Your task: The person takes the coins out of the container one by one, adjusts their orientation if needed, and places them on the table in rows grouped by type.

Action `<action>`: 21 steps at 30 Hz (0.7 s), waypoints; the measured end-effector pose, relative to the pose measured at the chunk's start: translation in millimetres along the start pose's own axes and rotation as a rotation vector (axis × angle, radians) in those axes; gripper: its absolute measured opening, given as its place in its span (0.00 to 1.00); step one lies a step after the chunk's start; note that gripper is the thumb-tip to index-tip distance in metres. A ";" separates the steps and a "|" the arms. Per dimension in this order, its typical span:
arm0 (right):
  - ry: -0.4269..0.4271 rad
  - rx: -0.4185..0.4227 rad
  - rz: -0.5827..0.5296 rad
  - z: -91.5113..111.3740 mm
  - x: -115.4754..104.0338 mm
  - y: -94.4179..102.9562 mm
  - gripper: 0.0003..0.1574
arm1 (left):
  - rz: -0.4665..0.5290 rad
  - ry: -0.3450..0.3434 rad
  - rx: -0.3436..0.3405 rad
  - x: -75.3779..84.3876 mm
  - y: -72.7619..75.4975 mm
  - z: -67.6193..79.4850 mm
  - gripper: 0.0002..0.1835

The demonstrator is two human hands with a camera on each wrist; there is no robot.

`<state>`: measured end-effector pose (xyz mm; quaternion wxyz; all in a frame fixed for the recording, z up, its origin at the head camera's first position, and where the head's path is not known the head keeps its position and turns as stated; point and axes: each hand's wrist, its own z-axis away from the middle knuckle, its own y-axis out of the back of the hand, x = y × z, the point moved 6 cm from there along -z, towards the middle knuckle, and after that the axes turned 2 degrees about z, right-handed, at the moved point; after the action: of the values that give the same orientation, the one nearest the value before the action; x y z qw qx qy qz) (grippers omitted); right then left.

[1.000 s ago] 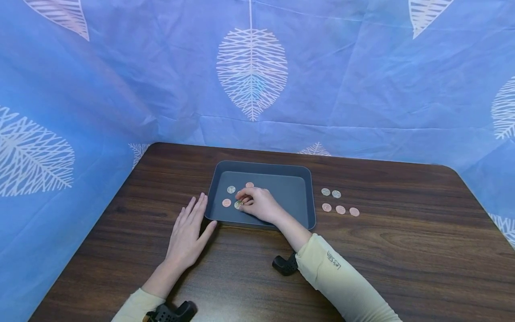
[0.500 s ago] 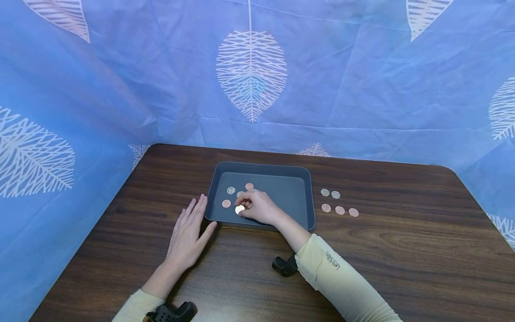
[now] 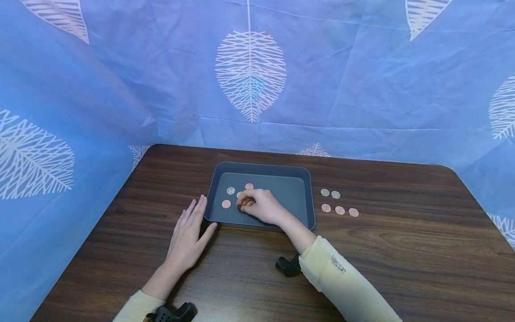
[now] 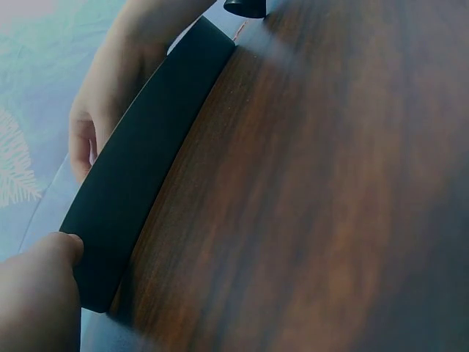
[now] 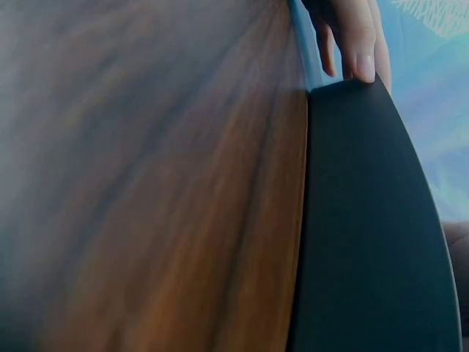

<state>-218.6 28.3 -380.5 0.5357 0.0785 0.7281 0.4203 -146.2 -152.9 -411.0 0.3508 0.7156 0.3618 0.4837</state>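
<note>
The left hand, straight-fingered with its thumb spread wide, touches the near left corner of the tray. Over the near edge, the right hand pinches a coin; loose coins lie near, well apart from the tray's right wall. Table separates that wall from five more coins.

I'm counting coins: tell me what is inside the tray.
Two coppery coins, a silvery coin and a partly covered coin show inside. The right hand hides most of the held coin and whatever lies beneath its fingers.
</note>
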 end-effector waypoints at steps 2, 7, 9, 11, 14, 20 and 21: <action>-0.022 0.015 -0.022 3.6 1.6 5.9 0.06 | 0.000 -0.003 0.002 -0.2 -0.3 0.2 0.38; -0.046 0.059 -0.034 15.4 10.4 27.6 0.06 | 0.001 -0.015 0.012 0.5 0.1 0.6 0.38; -0.060 0.074 -0.041 21.8 15.8 38.3 0.07 | 0.002 -0.014 0.010 1.0 0.2 0.7 0.38; -0.077 0.087 -0.047 28.7 21.6 49.4 0.09 | 0.005 -0.010 0.004 0.9 0.0 0.6 0.37; -0.098 0.103 -0.060 40.0 31.4 66.1 0.11 | 0.009 -0.006 -0.002 0.6 -0.3 0.5 0.37; -0.149 0.152 -0.077 61.8 52.3 96.9 0.14 | 0.012 -0.006 0.001 0.1 -0.5 0.5 0.37; -0.162 0.162 -0.070 65.3 55.5 101.2 0.14 | 0.013 -0.005 -0.001 0.1 -0.5 0.5 0.37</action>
<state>-220.4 158.4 -354.4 0.5990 0.1294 0.7164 0.3336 -145.8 -152.6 -411.5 0.3489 0.7191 0.3561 0.4841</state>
